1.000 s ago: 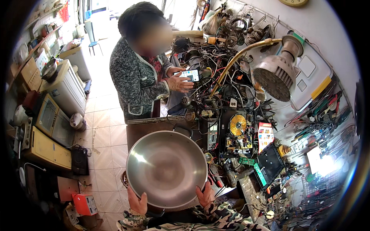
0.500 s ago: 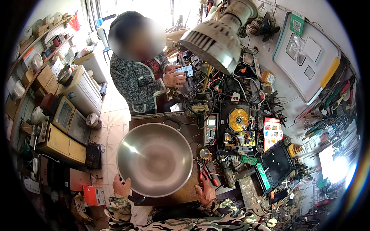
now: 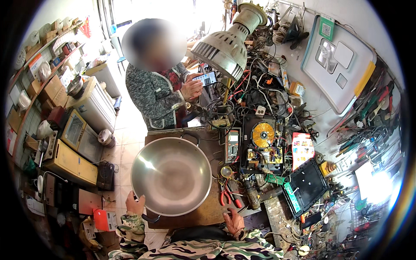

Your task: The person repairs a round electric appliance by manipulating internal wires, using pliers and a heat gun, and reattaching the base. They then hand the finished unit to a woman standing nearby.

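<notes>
A wide metal pan [image 3: 171,173] with dark side handles sits on the brown worktop [image 3: 203,219]. My left hand [image 3: 134,204] is open at its lower-left rim, thumb and fingers apart and seemingly touching it. My right hand [image 3: 234,222] is open below and right of the pan, fingers loosely bent and holding nothing, near red-handled pliers [image 3: 225,197]. Right of the pan are a multimeter [image 3: 232,145] and an opened appliance [image 3: 263,147] with a copper coil. Across the bench another person [image 3: 154,97] holds a phone [image 3: 207,79].
A metal lamp [image 3: 221,47] hangs over tangled cables [image 3: 268,86]. A black casing [image 3: 305,184] with a green board lies at the right, near wall-hung tools [image 3: 368,121]. Appliances [image 3: 73,160] and loaded shelves [image 3: 47,65] line the left side over a tiled floor.
The pan has moved up-left in the view and rests on the worktop. My right hand has left its rim and moved down. The view has shifted, with the lamp appearing farther left.
</notes>
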The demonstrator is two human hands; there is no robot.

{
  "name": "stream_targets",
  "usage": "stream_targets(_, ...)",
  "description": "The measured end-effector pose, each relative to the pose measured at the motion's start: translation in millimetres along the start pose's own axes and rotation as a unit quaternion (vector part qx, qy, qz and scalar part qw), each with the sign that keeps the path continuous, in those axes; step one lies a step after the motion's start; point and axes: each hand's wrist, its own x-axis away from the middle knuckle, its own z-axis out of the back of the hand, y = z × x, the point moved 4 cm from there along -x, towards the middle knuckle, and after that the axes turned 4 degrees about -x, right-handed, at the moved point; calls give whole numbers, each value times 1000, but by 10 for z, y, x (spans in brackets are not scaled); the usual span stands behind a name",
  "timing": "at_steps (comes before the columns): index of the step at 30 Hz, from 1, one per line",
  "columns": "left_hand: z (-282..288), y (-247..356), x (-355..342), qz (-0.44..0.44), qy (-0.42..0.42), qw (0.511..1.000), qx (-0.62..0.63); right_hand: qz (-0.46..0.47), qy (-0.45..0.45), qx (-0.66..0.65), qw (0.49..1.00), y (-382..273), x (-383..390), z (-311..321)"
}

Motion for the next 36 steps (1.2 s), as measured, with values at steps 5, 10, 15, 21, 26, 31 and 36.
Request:
stream_targets(5, -25, 77, -10, 7, -6, 1000, 12, -28, 8, -7, 1000, 1, -29, 0)
stream_targets(10, 0, 94, 12, 20, -21, 998, 55, -26, -11, 43, 999, -58, 8, -93)
stream_targets(15, 14, 111, 17, 22, -17, 997, 70, -14, -40, 43, 998, -150, 12, -171)
stream_targets(21, 27, 147, 10, 21, -18, 995, 91, 0, -68, 69, 995, -110, -44, -318)
stream_targets(26, 31, 152, -6, 21, -20, 995, 93, -5, -77, 66, 995, -196, -62, -337)
stream_targets(31, 38, 186, -6, 25, -24, 995, 93, 2, -71, 69, 995, -209, -74, -329)
stream_targets(36, 44, 158, 1, 24, -34, 993, 114, 0, -68, 82, 994, -244, -88, -327)
